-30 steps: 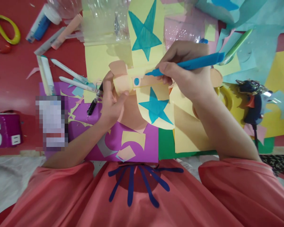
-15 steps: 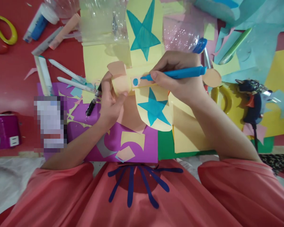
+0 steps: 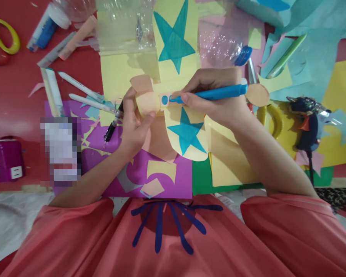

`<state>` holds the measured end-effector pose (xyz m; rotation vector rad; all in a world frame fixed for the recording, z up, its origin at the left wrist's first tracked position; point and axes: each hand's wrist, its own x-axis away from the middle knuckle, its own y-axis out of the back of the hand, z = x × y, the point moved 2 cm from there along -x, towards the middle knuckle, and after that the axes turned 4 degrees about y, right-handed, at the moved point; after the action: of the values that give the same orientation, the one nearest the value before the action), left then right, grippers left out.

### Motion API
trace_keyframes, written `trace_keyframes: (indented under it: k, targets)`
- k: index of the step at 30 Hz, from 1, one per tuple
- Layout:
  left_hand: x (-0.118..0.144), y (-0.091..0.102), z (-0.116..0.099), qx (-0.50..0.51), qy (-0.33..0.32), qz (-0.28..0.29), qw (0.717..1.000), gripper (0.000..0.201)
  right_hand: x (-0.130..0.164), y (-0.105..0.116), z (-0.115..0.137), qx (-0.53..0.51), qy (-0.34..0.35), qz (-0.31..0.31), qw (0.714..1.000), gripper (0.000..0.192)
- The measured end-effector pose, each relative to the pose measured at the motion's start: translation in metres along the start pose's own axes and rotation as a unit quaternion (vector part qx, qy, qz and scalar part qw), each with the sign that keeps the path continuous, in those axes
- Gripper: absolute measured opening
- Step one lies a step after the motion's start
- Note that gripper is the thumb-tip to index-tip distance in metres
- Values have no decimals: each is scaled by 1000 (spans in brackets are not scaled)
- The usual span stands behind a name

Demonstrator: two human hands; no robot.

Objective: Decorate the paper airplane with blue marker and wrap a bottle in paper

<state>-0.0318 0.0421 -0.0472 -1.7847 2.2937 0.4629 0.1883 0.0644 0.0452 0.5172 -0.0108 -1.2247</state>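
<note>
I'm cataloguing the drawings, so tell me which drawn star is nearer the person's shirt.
The lower star, between the blue marker and the shirt; the upper star lies beyond the marker.

Head-worn camera facing forward and steeply down at close range, the coral shirt (image 3: 103, 238) along the bottom edge, the left hand (image 3: 132, 129) and right hand (image 3: 217, 109) mid-view, the red table (image 3: 14, 88) beyond

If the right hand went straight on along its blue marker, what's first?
Probably the curled pale-yellow paper band, just past the drawn round blue dot; depth is unclear.
</note>
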Motion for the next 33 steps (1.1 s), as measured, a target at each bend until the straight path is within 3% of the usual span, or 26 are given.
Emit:
trace_keyframes:
  k: [6, 8, 12, 16, 20, 28, 33]
  targets:
    - [-2, 4, 7, 18, -38, 54, 998, 78, -1, 0, -1, -18, 24, 0, 1000, 19]
    - [-2, 1, 3, 10, -28, 40, 999, 73, -2, -1, -2, -29, 12, 3, 999, 20]
    - [0, -4, -5, -18, 26, -52, 998, 51, -2, 1, -3, -29, -9, -4, 1000, 25]
    - [1, -4, -9, -25, 27, -34, 999, 56, -3, 3, -1, -25, 24, -28, 999, 24]
    - [0, -3, -10, -12, 33, -28, 999, 48, -2, 2, 1, -45, 64, -59, 995, 20]
    - [-1, -7, -13, -9, 66, -56, 996, 50, 1, 0, 2, -12, 45, -49, 998, 17]
    - [0, -7, -13, -31, 47, -59, 997, 49, 1, 1, 1, -14, 40, -34, 998, 19]
